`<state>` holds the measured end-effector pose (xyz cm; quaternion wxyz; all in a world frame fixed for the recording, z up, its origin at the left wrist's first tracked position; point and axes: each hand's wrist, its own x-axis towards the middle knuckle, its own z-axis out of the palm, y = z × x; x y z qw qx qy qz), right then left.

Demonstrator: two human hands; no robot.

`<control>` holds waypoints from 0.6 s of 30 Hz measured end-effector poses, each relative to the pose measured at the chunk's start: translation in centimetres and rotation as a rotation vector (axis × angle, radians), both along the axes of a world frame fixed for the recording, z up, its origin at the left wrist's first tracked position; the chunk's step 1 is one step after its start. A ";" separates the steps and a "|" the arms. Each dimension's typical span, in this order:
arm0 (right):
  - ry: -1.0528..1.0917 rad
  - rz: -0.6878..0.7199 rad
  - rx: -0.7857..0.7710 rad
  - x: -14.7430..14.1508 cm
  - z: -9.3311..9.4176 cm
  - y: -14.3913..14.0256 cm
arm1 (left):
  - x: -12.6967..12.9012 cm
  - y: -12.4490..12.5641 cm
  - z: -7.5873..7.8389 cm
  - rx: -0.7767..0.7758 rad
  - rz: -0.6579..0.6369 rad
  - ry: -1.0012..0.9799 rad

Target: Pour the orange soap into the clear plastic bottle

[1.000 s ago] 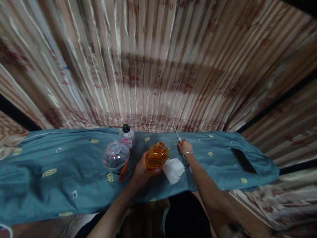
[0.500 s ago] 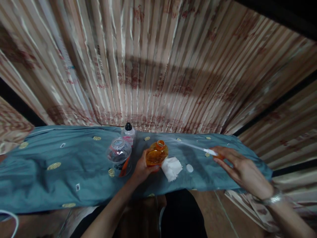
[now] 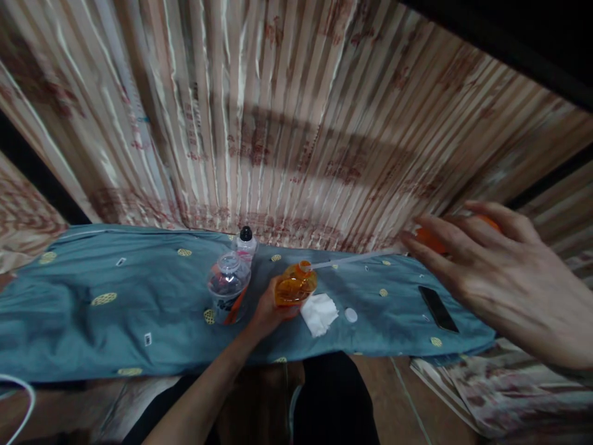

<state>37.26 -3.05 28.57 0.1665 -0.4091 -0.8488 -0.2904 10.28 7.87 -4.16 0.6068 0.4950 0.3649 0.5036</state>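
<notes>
fingers (image 3: pixel 428 256) of right hand (image 3: pixel 500 278): spread loosely, raised close to the camera at upper right, wrapped partly round an orange pump cap (image 3: pixel 430 240); grip on the cap looks light, exact closure cannot be told behind the knuckles. white dip tube (image 3: pixel 352 259) runs from the cap leftward and slightly downward, long axis nearly level, far tip at or just inside the open neck of the orange bottle (image 3: pixel 294 287); whether the tip is already within the neck cannot be told.

left hand (image 3: pixel 269 309): closed round the lower body of the orange bottle, holding it upright on the tabletop (image 3: pixel 115 321), which is covered by a blue-green cloth. left hand is the nearer one to the bottle; right hand stands well apart to the right and above it, linked only by the tube.

surroundings: clear jar (image 3: pixel 227 284) just left of the bottle, small black-capped bottle (image 3: pixel 244 241) behind the jar, folded white tissue (image 3: pixel 319 312) just right of the bottle, small white disc (image 3: pixel 351 315) beside the tissue, dark phone (image 3: pixel 438 308) further right on the cloth. striped curtain (image 3: pixel 278 123) behind.
</notes>
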 end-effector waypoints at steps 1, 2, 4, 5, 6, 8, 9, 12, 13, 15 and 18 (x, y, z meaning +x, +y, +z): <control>-0.001 0.024 -0.050 -1.7 0.6 0.8 | 0.1 0.0 0.0 0.004 0.004 -0.010; -0.013 0.054 -0.114 -3.5 0.9 1.7 | 0.2 -0.1 0.1 0.008 0.008 -0.020; -0.106 0.112 -0.295 -6.9 0.9 3.7 | 0.4 -0.1 0.3 0.020 0.022 -0.028; -0.137 0.112 -0.357 -8.4 0.6 4.8 | 0.4 -0.2 0.4 0.028 0.029 -0.026; -0.172 0.107 -0.384 -9.8 0.1 5.8 | 0.4 -0.2 0.6 0.037 0.035 -0.022; -0.299 0.056 -0.463 -11.9 -1.4 7.9 | 0.2 -0.3 0.9 0.051 0.032 -0.020; -0.354 0.013 -0.503 -12.6 -2.3 8.9 | 0.1 -0.3 1.0 0.055 0.025 -0.019; -0.413 -0.078 -0.574 -13.5 -4.6 11.4 | -0.1 -0.4 1.1 0.055 0.012 -0.012; -0.403 -0.090 -0.598 -13.5 -5.1 12.1 | -0.1 -0.4 1.1 0.053 0.011 -0.008; -0.385 -0.097 -0.630 -13.5 -6.1 13.3 | -0.1 -0.5 1.0 0.047 0.010 -0.003; -0.373 -0.111 -0.650 -13.4 -7.2 14.5 | 0.1 -0.6 0.7 0.038 0.009 0.005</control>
